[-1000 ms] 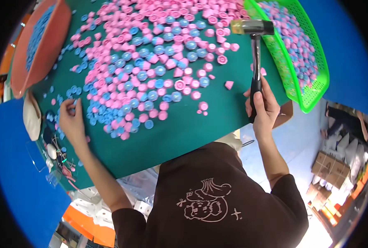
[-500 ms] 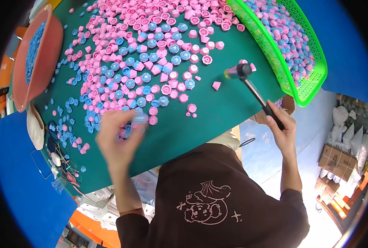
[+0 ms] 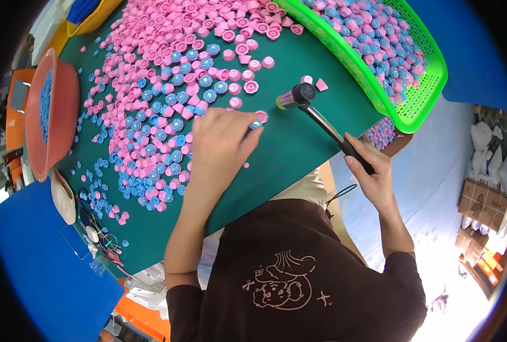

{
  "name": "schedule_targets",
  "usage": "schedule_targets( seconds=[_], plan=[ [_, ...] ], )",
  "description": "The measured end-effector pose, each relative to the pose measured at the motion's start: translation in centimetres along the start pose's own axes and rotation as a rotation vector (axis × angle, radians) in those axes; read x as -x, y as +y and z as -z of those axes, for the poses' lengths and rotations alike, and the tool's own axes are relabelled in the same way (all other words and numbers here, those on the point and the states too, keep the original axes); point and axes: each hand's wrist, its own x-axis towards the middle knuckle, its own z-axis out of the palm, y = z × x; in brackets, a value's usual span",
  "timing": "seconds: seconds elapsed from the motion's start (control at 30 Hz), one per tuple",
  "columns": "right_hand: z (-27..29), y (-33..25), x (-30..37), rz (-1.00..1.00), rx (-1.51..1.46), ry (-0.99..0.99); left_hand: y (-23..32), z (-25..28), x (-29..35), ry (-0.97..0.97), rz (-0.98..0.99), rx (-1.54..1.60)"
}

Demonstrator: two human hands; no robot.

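My left hand (image 3: 218, 142) is raised over the table, with thumb and forefinger pinching a small pink-and-blue plastic cap (image 3: 261, 117). My right hand (image 3: 373, 174) is wrapped round the black grip of a small hammer (image 3: 325, 123). Its dark, round-faced head with a yellowish far end hovers just right of the pinched cap, apart from it. Left of and beyond my left hand spread many loose pink cups (image 3: 168, 40) and blue flower-shaped caps (image 3: 209, 96), some of the blue ones seated on pink ones. Part of this spread is hidden behind my left hand.
At the right stands a green perforated basket (image 3: 404, 121) full of pink-and-blue pieces. A salmon-coloured basin (image 3: 65, 114) of blue pieces stands at the left. The green tabletop (image 3: 230, 211) ends near my body. Cords and small tools (image 3: 102, 239) lie at its left corner.
My left hand has moved right from the pile, bringing the cap near the hammer head. The hammer has shifted slightly left. The whole view has turned a little.
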Motion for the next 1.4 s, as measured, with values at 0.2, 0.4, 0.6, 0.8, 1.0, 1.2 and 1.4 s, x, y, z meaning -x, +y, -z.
schedule_targets(
  seconds=[0.2,0.4,0.6,0.8,1.0,1.2,1.4],
  plan=[
    [-0.4,0.1,-0.6,0.025,-0.011,0.002,0.3,-0.1,-0.4,0.055,0.05,-0.098],
    [-0.5,0.4,-0.4,0.066,-0.013,0.008,-0.2,0.4,0.0,0.077,0.127,-0.14],
    [-0.6,0.4,-0.6,0.029,-0.035,-0.019,0.6,-0.9,0.5,0.075,0.065,-0.142],
    [-0.5,0.1,-0.8,0.023,-0.024,-0.041,0.3,-1.0,0.2,0.144,0.068,-0.059],
    [-0.8,0.1,-0.9,0.045,-0.032,-0.026,0.5,-0.9,-0.3,0.08,0.051,-0.091],
    [-0.8,0.0,-1.0,0.061,-0.013,-0.037,1.0,-1.5,-0.6,0.054,0.001,-0.103],
    [-0.6,0.2,-1.0,0.026,-0.028,-0.023,0.8,-1.8,-0.4,0.1,-0.001,-0.002]
  ],
)
